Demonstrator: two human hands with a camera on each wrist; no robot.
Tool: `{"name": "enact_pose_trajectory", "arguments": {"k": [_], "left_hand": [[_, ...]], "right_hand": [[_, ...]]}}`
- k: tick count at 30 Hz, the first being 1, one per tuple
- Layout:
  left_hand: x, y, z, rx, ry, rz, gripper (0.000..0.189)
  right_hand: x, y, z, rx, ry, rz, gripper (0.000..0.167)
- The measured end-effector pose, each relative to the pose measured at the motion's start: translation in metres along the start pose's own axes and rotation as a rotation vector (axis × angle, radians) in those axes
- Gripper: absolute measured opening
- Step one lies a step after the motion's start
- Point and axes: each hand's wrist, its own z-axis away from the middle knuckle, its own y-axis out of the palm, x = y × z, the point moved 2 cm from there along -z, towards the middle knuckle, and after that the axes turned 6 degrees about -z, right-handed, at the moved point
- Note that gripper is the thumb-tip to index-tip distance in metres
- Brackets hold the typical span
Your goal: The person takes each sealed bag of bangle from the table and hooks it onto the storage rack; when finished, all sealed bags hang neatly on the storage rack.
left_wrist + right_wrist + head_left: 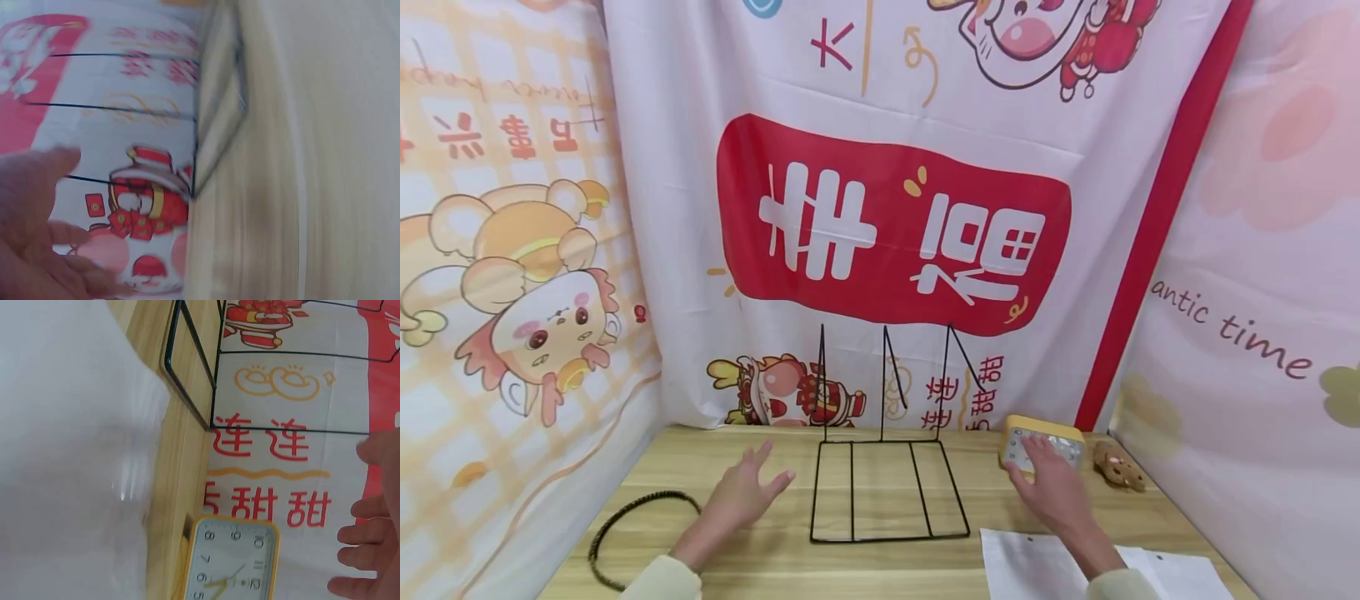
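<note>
A black wire rack [890,492] stands in the middle of the wooden table, its upright prongs rising at the back. My left hand [741,492] hovers to the rack's left, fingers spread and holding nothing. On the other side my right hand [1052,487] reaches forward with extended fingers, overlapping a yellow-framed clock [1071,450] in the head view. The right wrist view shows the clock's numbered face [232,559] below the rack's prongs, and the right fingers [365,534] apart from it. In the left wrist view, the left hand [37,231] is blurred beside the rack.
A dark braided loop [597,542] lies at the table's left. To the right, a brown cookie-shaped thing [1117,467] sits beside the clock, and a white sheet [1022,567] lies under the right forearm. Printed cloths [887,375] hang at the back and both sides.
</note>
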Motion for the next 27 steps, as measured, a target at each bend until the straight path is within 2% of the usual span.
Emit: {"name": "enact_pose_trajectory", "arguments": {"k": [3,5,7,10,13,15,18,22,27], "left_hand": [[-0.004,-0.001,0.007,0.053,-0.073,0.326,0.064],[-0.007,0.004,0.013,0.099,-0.123,0.486,0.048],[-0.009,0.012,0.018,0.137,-0.16,0.583,0.038],[-0.011,0.026,0.022,0.139,-0.169,0.604,0.023],[-0.011,0.04,0.025,0.134,-0.196,0.623,0.014],[-0.011,0.048,0.026,0.131,-0.216,0.66,0.012],[-0.013,0.056,0.028,0.136,-0.214,0.709,0.016],[-0.017,0.064,0.029,0.13,-0.189,0.728,0.024],[-0.019,0.073,0.03,0.102,-0.19,0.69,0.027]], "right_hand": [[-0.009,-0.011,0.008,-0.049,0.006,-0.011,0.034],[-0.016,-0.02,0.014,0.018,0.056,-0.006,0.026],[-0.024,-0.026,0.02,0.122,0.121,-0.004,0.024],[-0.033,-0.033,0.031,0.276,0.205,0.011,0.024],[-0.041,-0.033,0.042,0.385,0.245,0.029,0.023],[-0.045,-0.03,0.048,0.474,0.294,0.021,0.026],[-0.051,-0.025,0.055,0.563,0.359,0.01,0.031],[-0.062,-0.018,0.064,0.612,0.427,-0.016,0.036],[-0.074,-0.009,0.073,0.666,0.532,-0.092,0.044]]}}
